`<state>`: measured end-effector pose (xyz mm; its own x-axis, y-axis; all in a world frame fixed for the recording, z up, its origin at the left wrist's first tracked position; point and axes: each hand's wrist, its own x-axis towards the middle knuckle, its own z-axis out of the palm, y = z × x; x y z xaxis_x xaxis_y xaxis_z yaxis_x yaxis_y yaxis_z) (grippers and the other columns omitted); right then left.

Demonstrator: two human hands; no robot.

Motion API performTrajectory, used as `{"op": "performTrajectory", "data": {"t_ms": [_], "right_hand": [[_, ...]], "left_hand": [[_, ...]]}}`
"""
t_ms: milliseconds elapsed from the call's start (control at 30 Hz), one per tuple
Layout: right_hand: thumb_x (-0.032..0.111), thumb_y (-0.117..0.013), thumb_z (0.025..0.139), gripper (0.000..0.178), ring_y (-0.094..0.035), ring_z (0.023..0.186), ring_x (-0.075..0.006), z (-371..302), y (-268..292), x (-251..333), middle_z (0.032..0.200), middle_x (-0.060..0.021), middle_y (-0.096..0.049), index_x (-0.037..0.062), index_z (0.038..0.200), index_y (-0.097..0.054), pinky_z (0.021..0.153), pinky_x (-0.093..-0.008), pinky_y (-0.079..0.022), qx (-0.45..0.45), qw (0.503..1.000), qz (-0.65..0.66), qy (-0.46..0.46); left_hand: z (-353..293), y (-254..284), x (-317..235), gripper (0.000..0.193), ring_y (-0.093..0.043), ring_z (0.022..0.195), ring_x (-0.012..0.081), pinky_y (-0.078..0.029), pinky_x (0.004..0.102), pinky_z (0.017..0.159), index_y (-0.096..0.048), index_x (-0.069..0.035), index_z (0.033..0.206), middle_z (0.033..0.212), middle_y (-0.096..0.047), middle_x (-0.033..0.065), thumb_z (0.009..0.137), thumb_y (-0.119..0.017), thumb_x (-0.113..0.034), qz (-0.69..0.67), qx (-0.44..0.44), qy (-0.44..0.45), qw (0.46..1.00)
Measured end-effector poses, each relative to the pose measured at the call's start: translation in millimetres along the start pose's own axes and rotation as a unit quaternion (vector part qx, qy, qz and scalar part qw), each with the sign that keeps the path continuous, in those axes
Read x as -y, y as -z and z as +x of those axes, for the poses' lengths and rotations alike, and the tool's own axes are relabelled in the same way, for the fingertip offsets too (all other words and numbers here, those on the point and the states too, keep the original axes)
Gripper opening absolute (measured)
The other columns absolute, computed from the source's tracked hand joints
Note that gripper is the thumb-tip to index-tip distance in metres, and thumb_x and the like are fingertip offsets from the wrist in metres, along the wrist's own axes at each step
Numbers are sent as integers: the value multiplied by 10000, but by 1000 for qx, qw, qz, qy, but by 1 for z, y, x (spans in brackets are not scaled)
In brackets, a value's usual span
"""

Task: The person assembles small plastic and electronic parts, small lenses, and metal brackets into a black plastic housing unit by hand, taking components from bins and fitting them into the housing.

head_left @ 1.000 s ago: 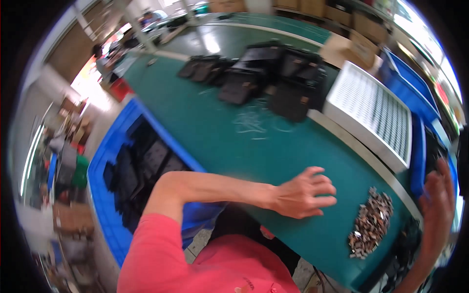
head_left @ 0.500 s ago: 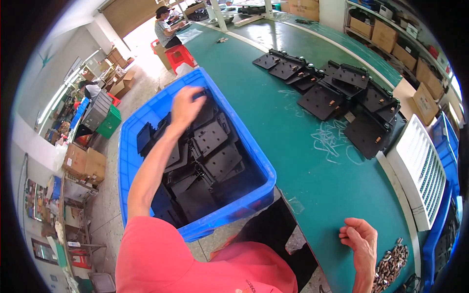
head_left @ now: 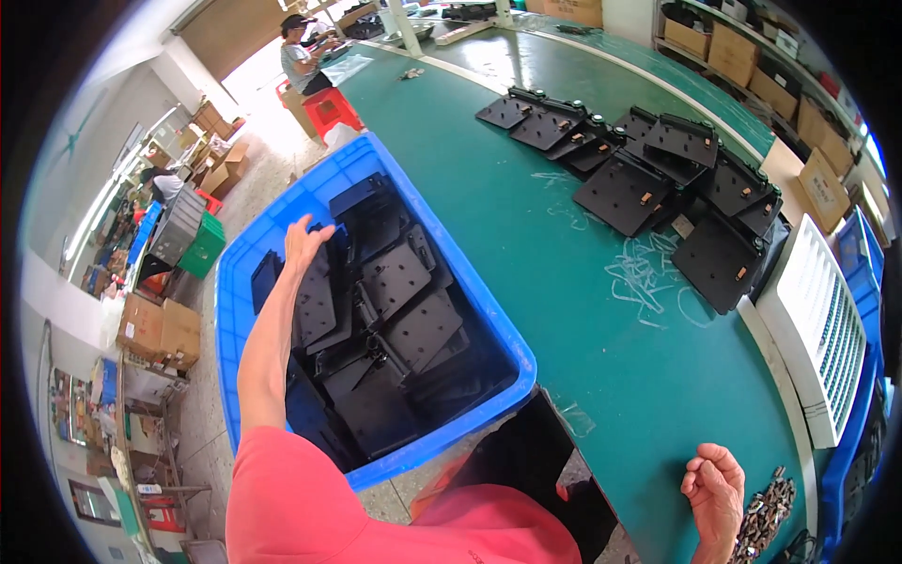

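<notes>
My left hand [head_left: 305, 242] reaches into a blue plastic bin [head_left: 489, 310], its fingers apart and nothing in them. It is over black metal plates [head_left: 395, 277] with holes and hinge-like edges, which lie heaped in the bin. Whether a fingertip touches one of them cannot be made out. Over the green tabletop at the lower right, my right hand [head_left: 716, 493] has its fingers curled in; what they hold, if anything, is hidden. Right beside it lies a pile of small coppery and silvery metal pieces [head_left: 766, 512].
Several assembled black plates [head_left: 625, 193] lie overlapping on the green table [head_left: 489, 216]. A white slotted tray [head_left: 813, 329] leans at the table's right edge, with blue bins [head_left: 860, 273] behind. Farther off, a person [head_left: 303, 61] sits by a red stool [head_left: 331, 111].
My left hand has moved from the bin's far end back toward its left side, uncovering plates there. The right hand stays near the small metal pieces, its fingers a little more curled.
</notes>
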<state>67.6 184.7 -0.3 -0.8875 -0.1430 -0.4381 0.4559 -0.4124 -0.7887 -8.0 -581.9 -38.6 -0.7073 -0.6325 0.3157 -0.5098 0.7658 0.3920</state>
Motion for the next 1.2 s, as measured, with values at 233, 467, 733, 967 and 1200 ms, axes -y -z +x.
{"op": "performTrajectory", "data": {"t_ms": [233, 467, 733, 967, 1200], "right_hand": [[13, -626, 922, 178, -677, 660, -212, 0, -6, 0, 864, -161, -698, -62, 1083, -640, 595, -290, -576, -6, 1000, 23, 3], [28, -629, 926, 191, -677, 673, -215, 0, -5, -1, 871, -166, -695, -67, 1091, -640, 603, -297, -576, 12, 1000, 28, 6], [14, -592, 932, 217, -674, 758, -219, -4, 4, 1, 943, -163, -694, -64, 1133, -625, 697, -323, -565, 73, 996, 49, 22], [81, -632, 940, 326, -665, 889, -215, 5, -7, -2, 1036, -131, -673, -20, 1245, -577, 799, -314, -560, 95, 994, 41, 45], [96, -699, 891, 639, -660, 948, -193, -13, 7, 0, 1099, -105, -668, 21, 1447, -393, 832, -306, -562, 77, 988, 35, 126]], "left_hand": [[42, -41, -49, 647, -591, 1183, 393, -465, 433, 991, -574, 12, 1321, 1228, -625, 272, 803, -738, -339, 83, 65, -64, 992], [18, -27, -61, 281, -653, 957, 429, -515, 494, 810, -706, -38, 1094, 994, -679, 254, 876, -642, -202, 210, 25, -143, 967], [28, 46, -23, 254, -561, 613, 152, -573, 382, 592, -641, -16, 783, 748, -630, 56, 921, -628, -228, -248, -172, 13, 953], [-109, 121, -291, 168, -687, 851, 140, -611, 313, 668, -631, -62, 973, 945, -676, 27, 1010, -556, -208, -501, 249, -154, 815], [-296, 28, -430, 252, -564, 671, 76, -619, 357, 620, -568, -66, 718, 714, -518, -24, 949, -613, -157, -371, 697, -81, 608]]}}
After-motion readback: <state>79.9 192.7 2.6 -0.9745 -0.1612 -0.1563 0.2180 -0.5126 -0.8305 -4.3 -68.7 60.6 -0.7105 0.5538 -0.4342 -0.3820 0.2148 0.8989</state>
